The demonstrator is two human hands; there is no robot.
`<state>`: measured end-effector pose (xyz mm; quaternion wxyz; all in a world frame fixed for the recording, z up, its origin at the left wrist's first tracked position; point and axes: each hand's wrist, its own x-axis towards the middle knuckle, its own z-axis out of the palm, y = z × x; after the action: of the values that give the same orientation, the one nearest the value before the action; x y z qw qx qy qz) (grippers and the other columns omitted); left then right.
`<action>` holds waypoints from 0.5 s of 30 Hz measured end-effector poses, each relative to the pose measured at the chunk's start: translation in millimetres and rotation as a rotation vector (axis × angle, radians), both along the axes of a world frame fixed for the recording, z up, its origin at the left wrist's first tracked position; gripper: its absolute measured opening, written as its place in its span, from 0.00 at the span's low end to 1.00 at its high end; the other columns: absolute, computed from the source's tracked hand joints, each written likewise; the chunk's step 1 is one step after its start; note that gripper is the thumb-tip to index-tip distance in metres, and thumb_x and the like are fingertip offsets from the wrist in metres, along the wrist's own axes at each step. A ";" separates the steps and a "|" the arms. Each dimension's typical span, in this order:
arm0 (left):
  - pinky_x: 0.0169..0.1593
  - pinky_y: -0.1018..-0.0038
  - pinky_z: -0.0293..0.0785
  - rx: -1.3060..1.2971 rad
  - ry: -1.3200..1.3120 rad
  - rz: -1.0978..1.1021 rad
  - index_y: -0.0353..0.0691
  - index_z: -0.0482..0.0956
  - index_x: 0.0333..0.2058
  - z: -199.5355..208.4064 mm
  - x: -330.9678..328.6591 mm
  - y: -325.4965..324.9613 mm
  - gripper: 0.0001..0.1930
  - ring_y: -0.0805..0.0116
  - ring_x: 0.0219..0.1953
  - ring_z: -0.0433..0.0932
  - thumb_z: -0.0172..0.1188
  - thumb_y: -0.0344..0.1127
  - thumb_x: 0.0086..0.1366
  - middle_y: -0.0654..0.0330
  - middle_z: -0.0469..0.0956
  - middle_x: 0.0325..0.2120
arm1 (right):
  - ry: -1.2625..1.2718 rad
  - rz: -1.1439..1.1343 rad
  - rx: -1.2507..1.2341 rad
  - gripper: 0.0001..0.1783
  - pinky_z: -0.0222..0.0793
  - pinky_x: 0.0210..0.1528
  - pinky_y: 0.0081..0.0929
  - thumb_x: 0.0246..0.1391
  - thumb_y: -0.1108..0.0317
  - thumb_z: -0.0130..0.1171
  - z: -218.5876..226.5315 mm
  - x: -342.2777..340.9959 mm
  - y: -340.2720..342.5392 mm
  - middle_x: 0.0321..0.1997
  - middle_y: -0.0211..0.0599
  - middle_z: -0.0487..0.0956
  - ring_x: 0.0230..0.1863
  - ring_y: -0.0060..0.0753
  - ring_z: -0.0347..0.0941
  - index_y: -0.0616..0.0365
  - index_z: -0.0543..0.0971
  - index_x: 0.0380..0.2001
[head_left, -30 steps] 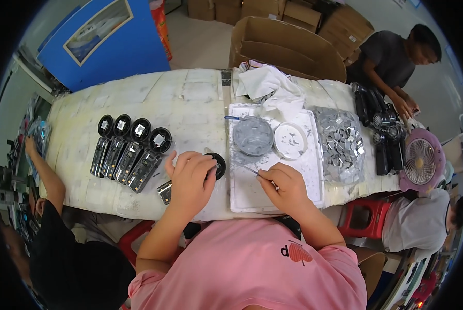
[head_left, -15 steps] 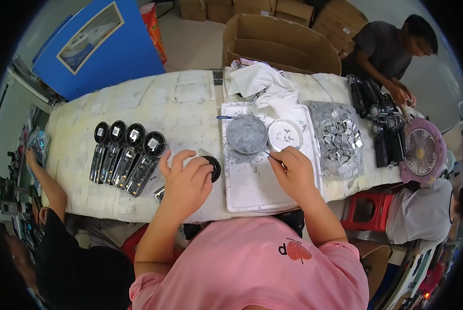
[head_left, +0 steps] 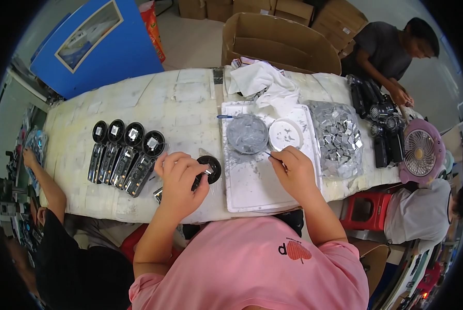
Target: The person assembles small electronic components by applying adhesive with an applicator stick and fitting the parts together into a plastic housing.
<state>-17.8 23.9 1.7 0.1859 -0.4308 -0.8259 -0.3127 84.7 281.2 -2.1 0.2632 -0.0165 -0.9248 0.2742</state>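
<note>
My left hand (head_left: 182, 178) bends over a black handheld device with a round head (head_left: 214, 178). Its thumb and fingertips close on a small silver metal piece (head_left: 208, 169) at that head; the palm hides much of the device's body. Above the white tray (head_left: 252, 194), my right hand (head_left: 294, 170) pinches a thin dark stick-like tool (head_left: 269, 154), whose tip is beside a round tub of grey paste (head_left: 247, 135). A white round lid (head_left: 285, 135) lies right of the tub. Several similar black devices (head_left: 125, 160) lie in a row at left, silver squares in their heads.
A plastic bag of silver metal pieces (head_left: 339, 137) lies right of the tray. Beyond it are black devices (head_left: 381, 124) and a pink fan (head_left: 421, 150). A white cloth (head_left: 265, 82) sits behind the tray. Co-workers sit or stand at both sides; a cardboard box (head_left: 280, 46) stands behind.
My left hand has shifted slightly left and down, its fingers drawing closer together. More of the round head and the silver piece now shows. My right hand is almost still.
</note>
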 end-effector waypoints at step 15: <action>0.57 0.53 0.52 -0.015 -0.061 0.028 0.44 0.75 0.41 -5.5 1.3 13.3 0.19 0.57 0.48 0.69 0.67 0.31 0.48 0.62 0.74 0.38 | -0.034 -0.021 -0.013 0.05 0.69 0.27 0.34 0.47 0.74 0.65 0.8 2.5 0.9 0.25 0.38 0.75 0.25 0.43 0.73 0.60 0.80 0.29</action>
<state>-16.4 37.2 -3.7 0.1619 -0.4108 -0.8394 -0.3170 87.2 282.2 -1.3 0.2501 -0.0327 -0.9271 0.2772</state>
